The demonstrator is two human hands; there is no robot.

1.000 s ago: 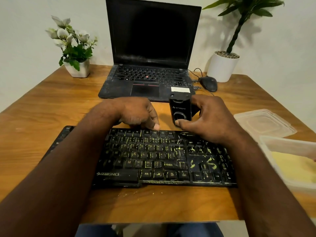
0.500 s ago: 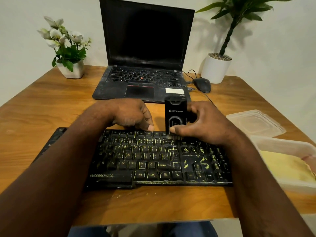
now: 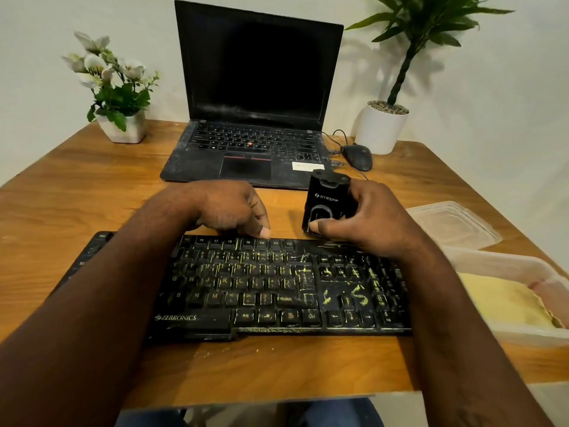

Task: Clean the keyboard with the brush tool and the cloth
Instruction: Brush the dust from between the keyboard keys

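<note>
A black keyboard [image 3: 261, 288] dusted with yellow powder lies across the near part of the wooden table [image 3: 77, 192]. My right hand [image 3: 366, 223] grips a black box-shaped brush tool [image 3: 326, 201], held upright at the keyboard's far edge above the navigation keys; its bristles are hidden. My left hand [image 3: 228, 208] rests at the keyboard's top edge by the function keys, its fingers curled and its thumb on the edge. No cloth is plainly in view.
An open laptop [image 3: 255, 97] stands behind the keyboard, with a mouse [image 3: 358, 157] to its right. A flower pot [image 3: 123, 127] sits at back left, a white plant pot [image 3: 381, 127] at back right. A clear lid [image 3: 452, 223] and a plastic tub [image 3: 508, 291] of yellow powder lie right.
My right hand drew the brush tool down onto the keyboard's top row, then back up past its far edge. My left hand has stayed put.
</note>
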